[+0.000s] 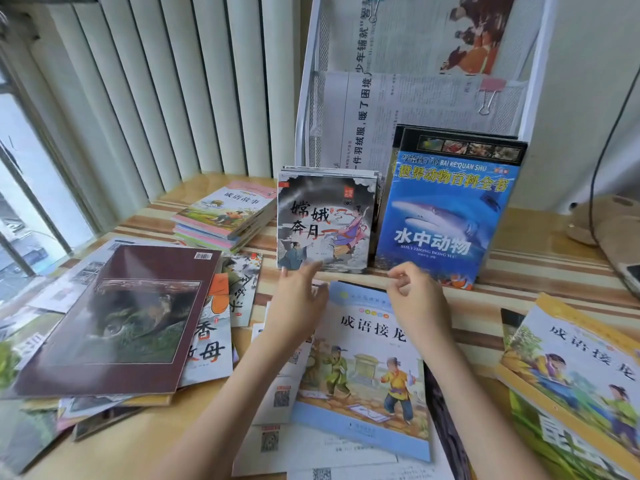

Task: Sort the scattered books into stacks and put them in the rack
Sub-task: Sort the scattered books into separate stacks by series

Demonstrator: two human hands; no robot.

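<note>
1. My left hand (298, 299) hung with fingers straight, tips at the foot of the grey book (325, 220), holding nothing.
2. My right hand (417, 299) hovered loosely curled, empty, over the blue-edged book (363, 382).
3. Grey book and shark book (446, 213) stood against the rack (306, 98) at the desk's (540, 271) back edge.
4. Loose books (114, 323) lay along the left edge.
</note>
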